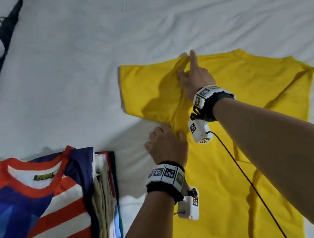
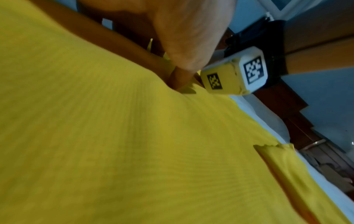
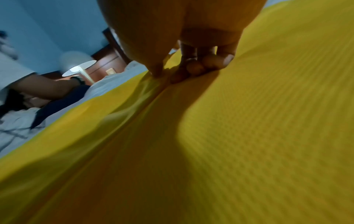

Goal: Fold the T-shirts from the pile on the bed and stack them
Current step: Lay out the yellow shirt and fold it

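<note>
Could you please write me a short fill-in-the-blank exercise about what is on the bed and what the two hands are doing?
1. The shirt spread out on the bed is ____ in colour.
2. The left hand pinches this shirt where its left ____ meets the body.
3. The stack of folded shirts lies to the ____ of the spread shirt.
4. The right hand pinches the shirt near its ____.

Missing words: yellow; sleeve; left; collar

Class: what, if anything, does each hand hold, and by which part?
Both hold the yellow T-shirt: left hand grips its side edge below the sleeve; right hand pinches its shoulder.
</note>
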Motion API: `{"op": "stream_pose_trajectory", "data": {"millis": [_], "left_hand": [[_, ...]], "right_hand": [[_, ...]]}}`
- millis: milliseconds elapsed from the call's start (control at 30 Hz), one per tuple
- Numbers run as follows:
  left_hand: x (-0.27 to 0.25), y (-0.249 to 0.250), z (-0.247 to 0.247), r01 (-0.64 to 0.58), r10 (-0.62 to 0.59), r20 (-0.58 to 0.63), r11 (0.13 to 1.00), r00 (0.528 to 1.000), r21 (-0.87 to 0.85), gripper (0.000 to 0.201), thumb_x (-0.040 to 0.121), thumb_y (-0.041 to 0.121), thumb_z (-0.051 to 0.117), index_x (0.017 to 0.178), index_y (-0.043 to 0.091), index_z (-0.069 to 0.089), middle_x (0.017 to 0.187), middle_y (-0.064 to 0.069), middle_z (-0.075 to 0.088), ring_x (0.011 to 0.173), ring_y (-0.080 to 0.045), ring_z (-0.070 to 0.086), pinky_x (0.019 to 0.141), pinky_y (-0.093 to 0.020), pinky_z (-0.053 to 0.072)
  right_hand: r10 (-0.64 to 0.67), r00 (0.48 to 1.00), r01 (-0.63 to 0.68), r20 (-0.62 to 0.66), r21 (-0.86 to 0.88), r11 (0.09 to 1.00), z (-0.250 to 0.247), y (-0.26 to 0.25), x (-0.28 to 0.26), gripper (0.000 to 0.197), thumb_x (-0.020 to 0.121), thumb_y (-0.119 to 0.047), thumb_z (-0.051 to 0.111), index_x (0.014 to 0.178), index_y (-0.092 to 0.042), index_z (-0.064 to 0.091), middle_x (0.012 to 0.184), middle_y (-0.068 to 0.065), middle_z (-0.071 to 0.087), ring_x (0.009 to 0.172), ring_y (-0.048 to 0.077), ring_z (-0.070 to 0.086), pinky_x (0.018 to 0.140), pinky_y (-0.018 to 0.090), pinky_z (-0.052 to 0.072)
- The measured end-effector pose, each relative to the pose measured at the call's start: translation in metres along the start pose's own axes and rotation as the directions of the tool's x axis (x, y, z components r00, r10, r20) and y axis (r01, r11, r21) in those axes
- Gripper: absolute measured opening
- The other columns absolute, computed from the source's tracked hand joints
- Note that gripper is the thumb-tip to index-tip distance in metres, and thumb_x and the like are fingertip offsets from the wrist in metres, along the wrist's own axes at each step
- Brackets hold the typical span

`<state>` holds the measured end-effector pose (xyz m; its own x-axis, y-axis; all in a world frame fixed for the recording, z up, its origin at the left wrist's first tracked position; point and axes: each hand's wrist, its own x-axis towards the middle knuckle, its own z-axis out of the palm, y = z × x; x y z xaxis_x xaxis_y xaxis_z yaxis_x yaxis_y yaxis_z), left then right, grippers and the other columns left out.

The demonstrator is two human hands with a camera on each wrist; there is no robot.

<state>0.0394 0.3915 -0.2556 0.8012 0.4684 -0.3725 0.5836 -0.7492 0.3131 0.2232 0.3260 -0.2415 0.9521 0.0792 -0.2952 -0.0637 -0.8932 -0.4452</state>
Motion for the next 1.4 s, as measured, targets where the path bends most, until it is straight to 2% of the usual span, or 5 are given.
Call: {"op": "stream_pose_trajectory", "data": {"millis": [233,633,1000,1100,1400], "left_hand": [[-0.005,-0.001,-0.013,-0.027,0.03,0.045,0.997,0.999,-0.069,0.027,0.1,0.04,0.047,0.11,0.017,0.058,0.111,-0.006,0.064,0.108,-0.032,0.056,0.095,-0.046,0.04],[-0.111,0.085,0.015,-0.347,0.341,-0.068,0.93,0.938,-0.121,0.022,0.083,0.032,0.075,0.094,0.02,0.06,0.074,0.001,0.061,0.051,-0.027,0.06,0.043,-0.027,0.027],[-0.152,0.042,0.041,-0.402,0.397,0.177,0.916,0.901,-0.008,0.042,0.084,0.01,0.065,0.126,0.011,0.058,0.106,-0.014,0.066,0.084,-0.039,0.068,0.058,-0.043,0.052],[-0.174,0.001,0.026,-0.387,0.329,0.288,0.906,0.899,0.174,0.053,0.095,0.007,0.059,0.143,0.016,0.039,0.132,-0.01,0.057,0.116,-0.035,0.061,0.084,-0.046,0.052],[-0.242,-0.089,-0.021,-0.333,0.227,0.35,0.899,0.909,0.283,0.047,0.096,0.032,0.055,0.139,0.019,0.043,0.114,-0.009,0.066,0.104,-0.035,0.065,0.08,-0.041,0.049]], "right_hand": [[-0.01,1.0,0.013,-0.027,0.121,0.993,-0.007,0.013,0.01,0.037,0.102,-0.046,0.05,0.124,-0.017,0.05,0.085,0.003,0.06,0.076,0.031,0.061,0.055,0.032,0.037],[-0.165,0.977,0.165,-0.137,-0.013,0.986,-0.095,0.117,-0.047,0.032,0.1,-0.038,0.055,0.123,-0.016,0.059,0.118,0.01,0.061,0.104,0.032,0.058,0.079,0.04,0.047],[-0.225,0.952,0.271,0.205,-0.235,0.933,-0.047,0.14,-0.199,0.034,0.109,-0.047,0.027,0.129,-0.026,0.044,0.094,0.007,0.063,0.076,0.034,0.06,0.06,0.042,0.051],[-0.105,0.955,0.178,0.276,-0.253,0.951,-0.02,0.14,-0.257,0.037,0.107,-0.055,0.024,0.116,-0.026,0.045,0.076,0.002,0.059,0.068,0.031,0.057,0.06,0.042,0.05],[0.199,0.943,-0.224,0.265,0.067,0.972,0.016,0.121,-0.327,0.043,0.094,-0.056,0.06,0.113,-0.018,0.057,0.1,0.001,0.058,0.087,0.023,0.057,0.071,0.036,0.05]]}}
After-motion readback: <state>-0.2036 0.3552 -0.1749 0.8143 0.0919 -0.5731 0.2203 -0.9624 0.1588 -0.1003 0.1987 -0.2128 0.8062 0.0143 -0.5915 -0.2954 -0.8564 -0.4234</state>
